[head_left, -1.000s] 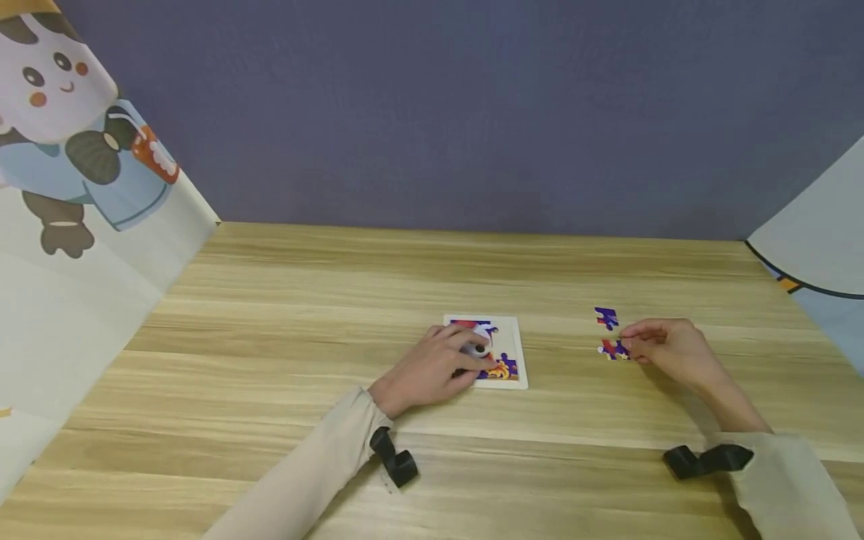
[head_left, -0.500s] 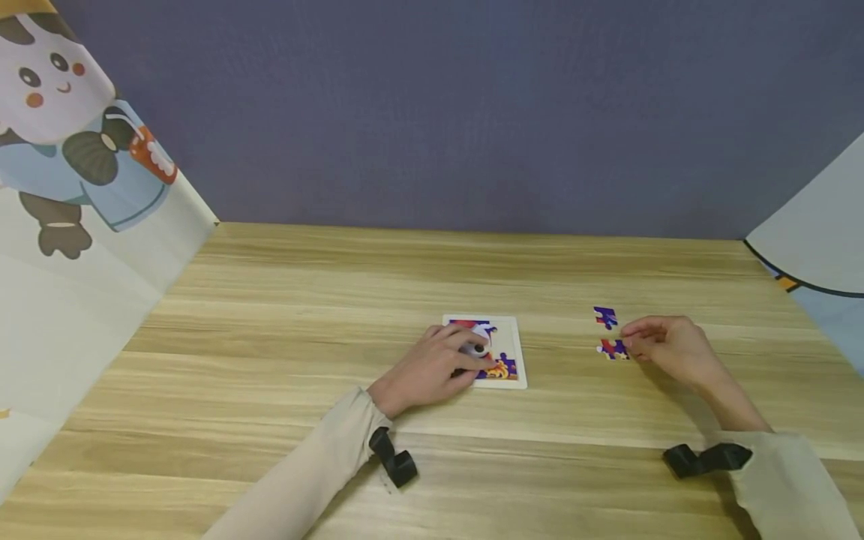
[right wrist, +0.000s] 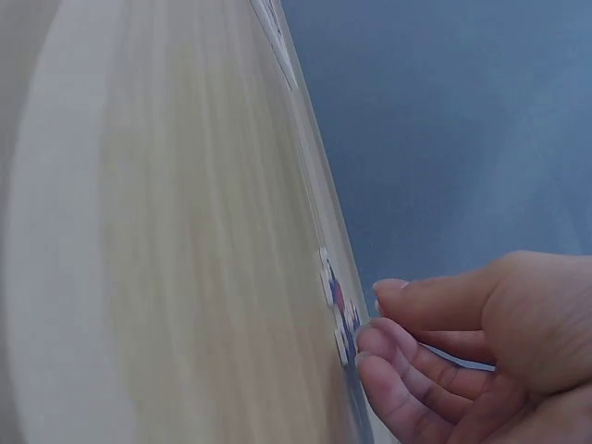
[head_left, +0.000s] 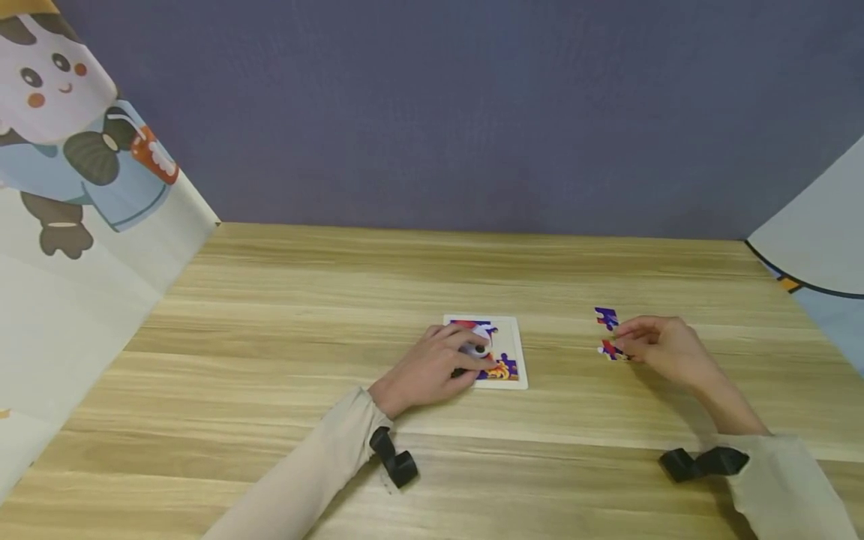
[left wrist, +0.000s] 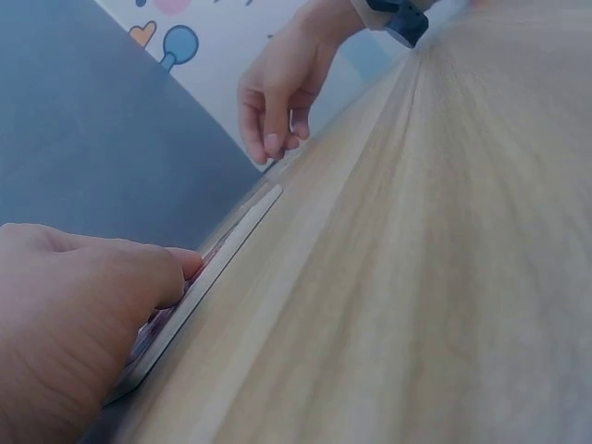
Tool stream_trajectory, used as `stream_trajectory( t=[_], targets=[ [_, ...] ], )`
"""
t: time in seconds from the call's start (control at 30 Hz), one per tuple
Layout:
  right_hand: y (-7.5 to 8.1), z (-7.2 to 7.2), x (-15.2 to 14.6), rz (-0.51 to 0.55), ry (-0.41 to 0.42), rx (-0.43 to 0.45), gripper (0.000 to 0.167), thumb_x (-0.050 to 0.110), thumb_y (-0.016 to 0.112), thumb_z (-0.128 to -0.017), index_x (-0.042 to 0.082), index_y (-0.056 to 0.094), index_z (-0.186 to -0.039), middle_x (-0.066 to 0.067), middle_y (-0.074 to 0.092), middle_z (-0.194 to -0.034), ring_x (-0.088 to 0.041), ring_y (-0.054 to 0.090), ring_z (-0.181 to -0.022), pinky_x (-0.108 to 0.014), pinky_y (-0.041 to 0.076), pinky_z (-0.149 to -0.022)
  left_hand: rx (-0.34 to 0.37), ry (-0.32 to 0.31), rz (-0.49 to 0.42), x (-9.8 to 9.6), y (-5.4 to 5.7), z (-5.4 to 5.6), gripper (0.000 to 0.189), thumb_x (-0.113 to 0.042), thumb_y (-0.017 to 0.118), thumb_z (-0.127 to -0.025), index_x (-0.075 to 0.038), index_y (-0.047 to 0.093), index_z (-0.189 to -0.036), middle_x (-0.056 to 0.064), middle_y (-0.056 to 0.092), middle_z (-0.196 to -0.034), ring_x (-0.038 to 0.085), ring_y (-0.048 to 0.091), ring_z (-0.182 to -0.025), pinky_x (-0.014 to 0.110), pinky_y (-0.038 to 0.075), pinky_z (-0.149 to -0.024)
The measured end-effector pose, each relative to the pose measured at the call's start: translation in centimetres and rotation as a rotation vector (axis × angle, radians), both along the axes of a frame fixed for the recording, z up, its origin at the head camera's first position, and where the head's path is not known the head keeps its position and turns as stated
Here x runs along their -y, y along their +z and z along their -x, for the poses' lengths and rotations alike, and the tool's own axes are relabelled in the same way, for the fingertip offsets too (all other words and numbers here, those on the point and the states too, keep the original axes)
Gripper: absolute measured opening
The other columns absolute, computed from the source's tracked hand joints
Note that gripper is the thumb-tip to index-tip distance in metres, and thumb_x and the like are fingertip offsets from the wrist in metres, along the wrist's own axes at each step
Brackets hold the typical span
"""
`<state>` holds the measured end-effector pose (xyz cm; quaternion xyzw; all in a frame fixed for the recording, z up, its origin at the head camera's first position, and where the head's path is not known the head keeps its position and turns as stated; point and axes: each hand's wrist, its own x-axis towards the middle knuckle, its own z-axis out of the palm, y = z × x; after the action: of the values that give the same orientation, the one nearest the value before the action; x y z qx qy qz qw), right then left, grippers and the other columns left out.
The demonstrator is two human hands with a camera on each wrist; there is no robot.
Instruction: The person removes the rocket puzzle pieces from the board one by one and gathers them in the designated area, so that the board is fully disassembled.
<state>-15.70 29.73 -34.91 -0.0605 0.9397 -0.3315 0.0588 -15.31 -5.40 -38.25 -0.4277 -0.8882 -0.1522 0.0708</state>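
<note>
My left hand (head_left: 432, 367) rests on a small white-framed jigsaw puzzle (head_left: 520, 341), fingers spread over its left and lower part. Red, purple and orange pieces show around the fingers; the board's right upper part is bare. Off to the right, my right hand (head_left: 664, 349) reaches over a loose red-and-purple puzzle piece (head_left: 609, 350), its fingertips covering the right part of it. The right wrist view has the thumb and bent fingers apart, right beside that piece (right wrist: 337, 298), with nothing between them. Just behind lies a second loose purple puzzle piece (head_left: 605, 316).
Everything lies on a wood-grain table (head_left: 304, 285). A dark blue-grey panel (head_left: 472, 112) stands along its back edge. Printed cartoon sheets hang at the left (head_left: 40, 300) and right sides. Black straps with small devices (head_left: 394, 459) are on both wrists.
My right hand has shifted slightly left, so its fingertips cover more of the nearer loose piece. The left hand and the puzzle board stay where they were.
</note>
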Motion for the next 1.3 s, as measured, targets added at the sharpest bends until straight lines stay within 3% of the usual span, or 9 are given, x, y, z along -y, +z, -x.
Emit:
stream_trajectory(
  t=[0.23,0.73,1.0,1.3],
  targets=[
    [0.0,-0.1,0.9,0.012,0.03,-0.012,0.028,0.018,0.063,-0.092,-0.003,0.064,-0.109,-0.013,0.07,-0.091,0.0,0.058,-0.069,-0.023,0.05,-0.056,-0.002,-0.002,-0.003,-0.1,-0.1,0.1,0.028,-0.027,0.054,-0.095,-0.031,0.067,-0.119,-0.004,0.057,-0.133,0.021,0.043,-0.132,0.041,0.039,-0.102],
    [-0.3,-0.3,3.5,0.079,0.132,-0.08,0.019,0.008,0.066,-0.088,-0.005,0.065,-0.101,-0.011,0.067,-0.083,-0.001,0.058,-0.062,-0.023,0.051,-0.054,0.005,0.006,-0.005,-0.1,-0.1,0.0,0.026,-0.028,0.057,-0.094,-0.031,0.067,-0.118,-0.004,0.057,-0.133,0.02,0.044,-0.132,0.04,0.039,-0.102],
    [-0.3,-0.4,5.1,0.055,0.174,-0.118,0.013,0.006,0.067,-0.086,-0.003,0.067,-0.097,-0.008,0.068,-0.081,-0.002,0.058,-0.064,-0.021,0.05,-0.056,0.016,-0.013,-0.014,-0.2,-0.2,0.0,0.025,-0.027,0.057,-0.094,-0.027,0.069,-0.117,-0.001,0.058,-0.133,0.021,0.046,-0.131,0.038,0.033,-0.112],
    [0.4,-0.5,6.6,0.045,0.185,-0.117,0.014,0.008,0.066,-0.087,-0.001,0.068,-0.098,-0.006,0.068,-0.083,-0.009,0.06,-0.072,-0.02,0.048,-0.061,0.02,-0.028,-0.022,0.0,-0.2,0.2,0.031,-0.039,0.058,-0.092,-0.024,0.068,-0.118,-0.002,0.058,-0.134,0.02,0.046,-0.132,0.037,0.034,-0.113]
  ],
)
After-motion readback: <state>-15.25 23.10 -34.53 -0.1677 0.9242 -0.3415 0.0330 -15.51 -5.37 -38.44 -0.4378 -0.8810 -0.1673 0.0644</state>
